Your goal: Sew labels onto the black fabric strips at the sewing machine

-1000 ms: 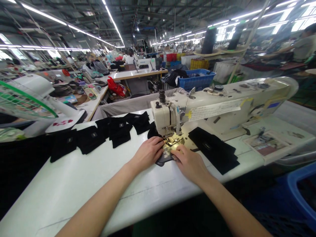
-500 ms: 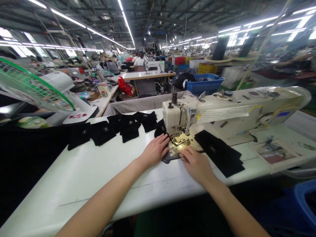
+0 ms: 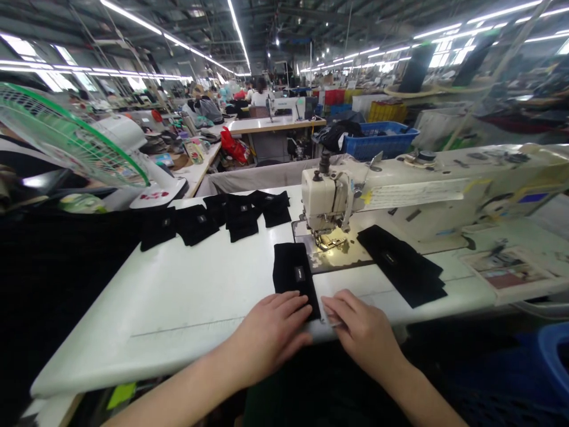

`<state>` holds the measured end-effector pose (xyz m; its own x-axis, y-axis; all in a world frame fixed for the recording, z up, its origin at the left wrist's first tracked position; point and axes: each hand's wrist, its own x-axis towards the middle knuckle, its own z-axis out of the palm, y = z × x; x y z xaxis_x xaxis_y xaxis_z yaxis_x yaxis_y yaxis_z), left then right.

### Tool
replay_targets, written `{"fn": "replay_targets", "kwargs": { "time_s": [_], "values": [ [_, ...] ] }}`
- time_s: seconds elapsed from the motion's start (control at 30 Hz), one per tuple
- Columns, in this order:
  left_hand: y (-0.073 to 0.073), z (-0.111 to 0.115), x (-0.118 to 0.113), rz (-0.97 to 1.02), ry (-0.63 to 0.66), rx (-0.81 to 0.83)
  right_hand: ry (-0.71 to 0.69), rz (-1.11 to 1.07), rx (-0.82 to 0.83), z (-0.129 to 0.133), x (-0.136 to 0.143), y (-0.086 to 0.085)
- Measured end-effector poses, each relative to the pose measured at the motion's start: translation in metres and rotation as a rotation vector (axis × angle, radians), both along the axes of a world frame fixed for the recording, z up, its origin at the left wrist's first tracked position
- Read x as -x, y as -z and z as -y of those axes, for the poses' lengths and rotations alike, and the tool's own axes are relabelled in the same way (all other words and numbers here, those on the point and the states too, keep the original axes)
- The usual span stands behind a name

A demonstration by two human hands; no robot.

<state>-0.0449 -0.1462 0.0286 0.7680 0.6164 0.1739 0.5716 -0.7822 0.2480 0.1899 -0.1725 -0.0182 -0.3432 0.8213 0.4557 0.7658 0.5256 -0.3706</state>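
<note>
A black fabric piece (image 3: pixel 288 270) with a small label lies flat on the table, left of the sewing machine's (image 3: pixel 326 198) presser foot and apart from it. My left hand (image 3: pixel 278 326) rests on the near end of this piece, fingers stretched out and lying flat. Just right of it, my right hand (image 3: pixel 358 323) is closed in a pinch at the table's front edge. Something small and whitish shows at its fingertips, too small to name. Under the machine's arm lies a stack of black labelled pieces (image 3: pixel 400 267).
Several black labelled pieces (image 3: pixel 242 216) lie along the table's back left. A green-rimmed fan (image 3: pixel 75 133) stands beyond them. At the right are a small parts tray (image 3: pixel 511 264) and a blue basket (image 3: pixel 553 356). A blue crate (image 3: pixel 382 139) stands behind the machine.
Both hands have moved from beside the presser foot back toward the table's front edge. The black piece, mostly hidden before, now lies in view left of the foot. The view has shifted slightly.
</note>
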Motion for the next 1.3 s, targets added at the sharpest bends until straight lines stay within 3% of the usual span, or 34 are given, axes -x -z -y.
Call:
{"fn": "replay_targets", "kwargs": {
  "time_s": [0.2,0.3,0.37,0.47,0.57,0.73,0.9,1.07,1.2,1.3],
  "values": [
    [-0.002,-0.091,-0.013,0.184,-0.332,-0.06,-0.039,0.054,0.05,0.003,0.008,0.003],
    [0.004,-0.129,-0.024,0.209,-0.432,0.131,-0.036,0.063,0.054,0.004,0.008,0.002],
    [0.008,-0.143,-0.031,0.216,-0.438,0.252,-0.038,0.055,0.071,0.004,0.007,0.001],
    [0.011,-0.149,-0.034,0.247,-0.389,0.342,-0.035,-0.028,0.142,-0.001,0.008,-0.001],
    [0.009,-0.146,-0.03,0.315,-0.345,0.421,0.04,-0.252,0.202,-0.015,0.013,-0.001],
    [-0.002,-0.137,-0.017,0.654,-0.27,0.809,0.237,-0.589,0.466,-0.043,0.025,-0.001],
    [-0.019,-0.135,-0.001,0.651,-0.259,1.006,0.189,-0.628,0.566,-0.052,0.028,-0.003],
    [-0.023,-0.144,0.01,0.57,-0.315,1.028,0.164,-0.603,0.582,-0.052,0.026,-0.005],
    [-0.013,-0.15,0.011,0.485,-0.488,0.821,0.138,-0.563,0.598,-0.055,0.028,-0.002],
    [-0.004,-0.152,0.01,0.491,-0.53,0.746,0.139,-0.53,0.604,-0.054,0.029,0.001]
  ]
}}
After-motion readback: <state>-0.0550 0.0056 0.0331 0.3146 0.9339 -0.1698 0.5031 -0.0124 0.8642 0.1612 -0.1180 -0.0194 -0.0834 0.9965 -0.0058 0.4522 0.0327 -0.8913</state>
